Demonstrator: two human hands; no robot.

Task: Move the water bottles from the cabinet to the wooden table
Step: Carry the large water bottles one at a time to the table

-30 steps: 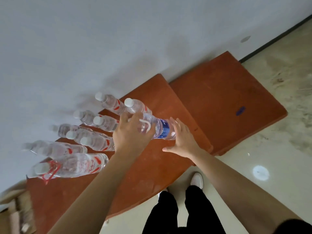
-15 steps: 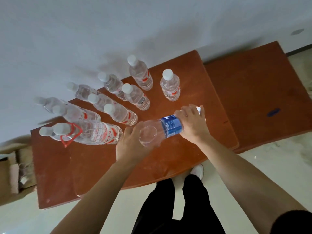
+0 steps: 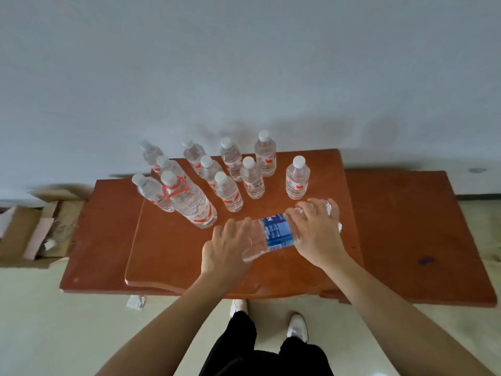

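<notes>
Two bare forearms are stretched up from the near edge of the view over the near edge of the wooden table (image 3: 176, 253), with black trousers (image 3: 238, 346) and white shoes (image 3: 297, 325) seen below them on the floor. The left hand (image 3: 226, 252) is held palm down, its fingers spread and laid over the base end of a blue-labelled bottle (image 3: 278, 234); whether that end is truly clasped cannot be told, since the thumb is hidden. The right hand (image 3: 318, 234) is arched over the neck end, and its fingers are curled round the bottle there. Between the two hands the bottle is kept on its side, near the middle of the table and towards its near edge; whether it rests on the wood cannot be told.

Beyond the hands, a large bottle with a red handle (image 3: 195, 206) is stood towards the left. Behind it and to its right, red-labelled bottles (image 3: 252, 180) are grouped upright towards the far edge, one of them (image 3: 297, 180) set apart just beyond the right hand. A cardboard box (image 3: 19, 229) is seen on the floor past the table's left edge. A pale wall (image 3: 244, 63) is met at the far edge.
</notes>
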